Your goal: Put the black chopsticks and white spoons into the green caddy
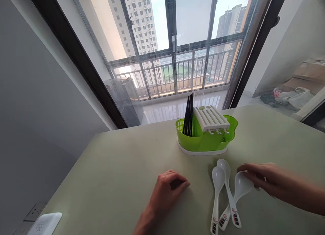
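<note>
My left hand (167,191) rests on the table with its fingers curled in and the thumb tip meeting the index finger; nothing shows in it. At the right, my right hand (269,179) has its fingers closed on the bowl edge of a white spoon (242,186). That spoon's handle runs down to the left, beneath another white spoon (230,191). Beside them lies a third white spoon (216,197). All three handles carry red and black printing. Beyond the spoons stands a green utensil holder (193,144) with a white slatted top (211,117).
Several black chopsticks (188,116) stand in the holder's left compartment. A white device (45,224) sits at the table's near left corner. Past the pale table (122,160) is a glass door, with a balcony railing behind it. Bags and boxes (297,96) lie at the right.
</note>
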